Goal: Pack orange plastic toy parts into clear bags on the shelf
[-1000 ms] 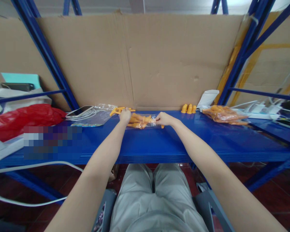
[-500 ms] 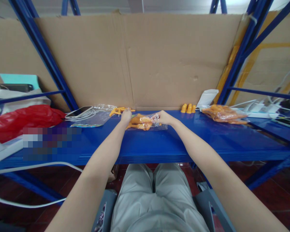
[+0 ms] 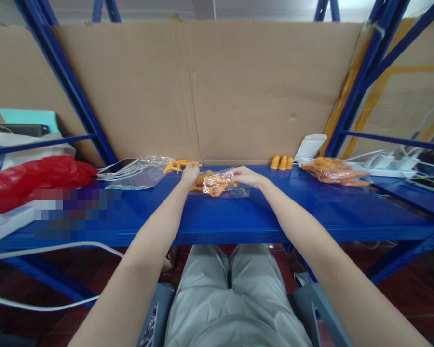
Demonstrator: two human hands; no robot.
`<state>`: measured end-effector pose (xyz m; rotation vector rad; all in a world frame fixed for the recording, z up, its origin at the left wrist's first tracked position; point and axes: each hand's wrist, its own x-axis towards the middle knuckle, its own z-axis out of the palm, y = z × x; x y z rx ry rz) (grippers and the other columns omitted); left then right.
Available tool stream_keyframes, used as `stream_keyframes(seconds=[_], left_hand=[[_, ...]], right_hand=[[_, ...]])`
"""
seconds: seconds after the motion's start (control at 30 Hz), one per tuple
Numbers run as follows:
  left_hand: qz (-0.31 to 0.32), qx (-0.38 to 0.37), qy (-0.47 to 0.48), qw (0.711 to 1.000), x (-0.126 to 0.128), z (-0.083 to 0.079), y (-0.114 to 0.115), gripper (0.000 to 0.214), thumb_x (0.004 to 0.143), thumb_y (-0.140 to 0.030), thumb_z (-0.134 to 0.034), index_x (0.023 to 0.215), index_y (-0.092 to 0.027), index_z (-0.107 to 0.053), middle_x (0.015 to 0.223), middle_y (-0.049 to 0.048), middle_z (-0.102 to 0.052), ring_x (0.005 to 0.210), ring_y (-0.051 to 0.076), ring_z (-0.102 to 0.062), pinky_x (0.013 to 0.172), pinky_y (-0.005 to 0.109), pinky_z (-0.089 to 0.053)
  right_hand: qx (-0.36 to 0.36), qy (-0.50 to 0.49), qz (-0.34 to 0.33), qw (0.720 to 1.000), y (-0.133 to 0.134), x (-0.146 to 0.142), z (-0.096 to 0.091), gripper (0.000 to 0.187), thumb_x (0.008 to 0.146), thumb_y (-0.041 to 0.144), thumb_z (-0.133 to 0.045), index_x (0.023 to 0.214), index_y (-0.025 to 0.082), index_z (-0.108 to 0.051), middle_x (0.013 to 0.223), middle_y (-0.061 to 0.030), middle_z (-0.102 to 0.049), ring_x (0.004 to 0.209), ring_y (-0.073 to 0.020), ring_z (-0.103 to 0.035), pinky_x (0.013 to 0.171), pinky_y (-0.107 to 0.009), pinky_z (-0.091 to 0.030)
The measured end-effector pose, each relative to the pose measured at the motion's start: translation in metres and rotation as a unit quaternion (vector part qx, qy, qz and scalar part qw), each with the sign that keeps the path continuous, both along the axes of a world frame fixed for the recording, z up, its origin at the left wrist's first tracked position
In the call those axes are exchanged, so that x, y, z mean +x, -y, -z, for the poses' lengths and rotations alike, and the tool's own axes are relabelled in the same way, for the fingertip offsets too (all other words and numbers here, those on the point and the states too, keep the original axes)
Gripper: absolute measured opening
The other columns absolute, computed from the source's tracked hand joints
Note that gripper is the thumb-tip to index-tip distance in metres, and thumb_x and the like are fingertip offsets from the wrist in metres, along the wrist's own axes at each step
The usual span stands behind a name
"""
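A clear plastic bag (image 3: 217, 184) with orange plastic pieces in it lies on the blue shelf between my hands. My left hand (image 3: 191, 172) is closed at the bag's left end, its fingertips partly hidden. At the other end, my right hand (image 3: 246, 176) has its fingers bent over the bag and pinches the film. Just behind my left hand are several loose orange pieces (image 3: 175, 166), thin and branching. Three small orange cone-like pieces (image 3: 282, 162) stand upright to the right of my right hand.
Another clear bag of orange pieces (image 3: 334, 171) lies at the right, by a white card-like item (image 3: 311, 147) and a power strip (image 3: 394, 169). Left are a flat plastic bag (image 3: 144, 176), a phone with white cable (image 3: 121, 167) and a red bag (image 3: 39, 178). Cardboard (image 3: 238, 91) closes the back.
My right hand has shifted slightly over the bag, and its film is now more gathered over the orange pieces. My left hand has barely moved.
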<state>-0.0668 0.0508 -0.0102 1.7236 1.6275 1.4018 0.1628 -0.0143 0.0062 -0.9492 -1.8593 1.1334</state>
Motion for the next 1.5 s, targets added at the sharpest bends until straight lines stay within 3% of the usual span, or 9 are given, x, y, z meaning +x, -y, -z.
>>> stream_keyframes(seconds=[0.07, 0.23, 0.3, 0.43, 0.67, 0.83, 1.17, 1.33, 1.5], left_hand=[[0.035, -0.004, 0.005, 0.999, 0.004, -0.01, 0.012, 0.025, 0.079, -0.038, -0.057, 0.08, -0.016, -0.068, 0.104, 0.0146, -0.072, 0.113, 0.032, -0.06, 0.098, 0.041, -0.043], [0.294, -0.043, -0.053, 0.953, 0.006, -0.035, 0.046, 0.022, 0.068, -0.036, -0.07, 0.084, -0.022, -0.074, 0.118, 0.0064, -0.07, 0.12, 0.025, -0.057, 0.107, 0.039, -0.036], [0.327, -0.056, -0.107, 0.937, 0.003, -0.041, 0.053, 0.026, 0.067, -0.039, -0.072, 0.087, -0.023, -0.074, 0.128, 0.0055, -0.064, 0.126, 0.026, -0.052, 0.11, 0.04, -0.033], [0.316, -0.05, -0.169, 0.932, 0.001, -0.042, 0.054, 0.03, 0.066, -0.043, -0.073, 0.088, -0.023, -0.074, 0.137, 0.0067, -0.058, 0.131, 0.028, -0.048, 0.11, 0.043, -0.031], [0.303, 0.023, -0.154, 0.94, 0.006, -0.037, 0.05, 0.014, 0.067, -0.035, -0.072, 0.068, -0.021, -0.071, 0.126, 0.0089, -0.065, 0.13, 0.029, -0.048, 0.112, 0.048, -0.027], [0.294, 0.045, -0.131, 0.946, 0.009, -0.037, 0.049, 0.013, 0.066, -0.035, -0.075, 0.066, -0.022, -0.072, 0.121, 0.0087, -0.068, 0.133, 0.03, -0.044, 0.113, 0.049, -0.025], [0.295, 0.055, -0.09, 0.95, 0.011, -0.035, 0.049, 0.016, 0.066, -0.034, -0.075, 0.066, -0.019, -0.07, 0.118, 0.011, -0.069, 0.126, 0.029, -0.052, 0.112, 0.047, -0.029], [0.299, 0.058, -0.07, 0.95, 0.013, -0.032, 0.048, 0.016, 0.066, -0.033, -0.074, 0.064, -0.018, -0.068, 0.117, 0.0114, -0.069, 0.121, 0.027, -0.056, 0.109, 0.046, -0.033], [0.285, 0.05, -0.053, 0.956, 0.015, -0.034, 0.052, 0.017, 0.067, -0.032, -0.074, 0.063, -0.017, -0.067, 0.117, 0.0124, -0.068, 0.12, 0.028, -0.057, 0.107, 0.047, -0.035]], right_hand=[[-0.015, 0.009, -0.014, 1.0, 0.002, 0.0, -0.001, 0.025, 0.063, 0.002, -0.061, 0.08, 0.014, -0.075, 0.08, -0.0013, -0.073, 0.069, -0.0099, -0.06, 0.063, -0.018, -0.048], [-0.032, 0.01, -0.046, 0.998, 0.004, 0.001, -0.003, 0.034, 0.062, 0.004, -0.061, 0.091, 0.014, -0.075, 0.093, -0.0047, -0.073, 0.075, -0.01, -0.062, 0.064, -0.017, -0.049], [-0.043, 0.01, -0.055, 0.997, 0.004, 0.002, -0.003, 0.037, 0.061, 0.004, -0.061, 0.094, 0.014, -0.075, 0.1, -0.006, -0.073, 0.077, -0.0104, -0.062, 0.063, -0.017, -0.049], [-0.062, 0.006, -0.084, 0.995, 0.001, 0.005, -0.003, 0.037, 0.06, 0.006, -0.061, 0.093, 0.015, -0.074, 0.109, -0.0069, -0.071, 0.083, -0.0111, -0.063, 0.064, -0.016, -0.05], [-0.087, -0.031, -0.128, 0.987, 0.001, 0.007, -0.004, 0.04, 0.059, 0.005, -0.065, 0.097, 0.016, -0.072, 0.114, -0.0069, -0.069, 0.092, -0.0138, -0.065, 0.069, -0.019, -0.053], [-0.085, -0.061, -0.104, 0.989, 0.005, 0.0, -0.003, 0.037, 0.06, -0.002, -0.06, 0.091, 0.016, -0.073, 0.116, -0.0069, -0.069, 0.101, -0.0153, -0.064, 0.079, -0.022, -0.054], [-0.114, -0.178, -0.052, 0.976, -0.004, -0.016, 0.014, 0.027, 0.064, -0.002, -0.062, 0.083, 0.015, -0.071, 0.106, -0.0061, -0.072, 0.091, -0.0123, -0.065, 0.089, -0.025, -0.051], [-0.073, -0.158, -0.053, 0.983, -0.004, -0.018, 0.016, 0.043, 0.058, -0.007, -0.057, 0.091, 0.017, -0.07, 0.11, -0.0047, -0.071, 0.097, -0.0138, -0.065, 0.094, -0.028, -0.051], [0.033, -0.073, -0.052, 0.995, -0.005, -0.016, 0.014, 0.057, 0.058, -0.005, -0.052, 0.108, 0.018, -0.07, 0.124, -0.0059, -0.066, 0.113, -0.0164, -0.061, 0.101, -0.033, -0.046]])
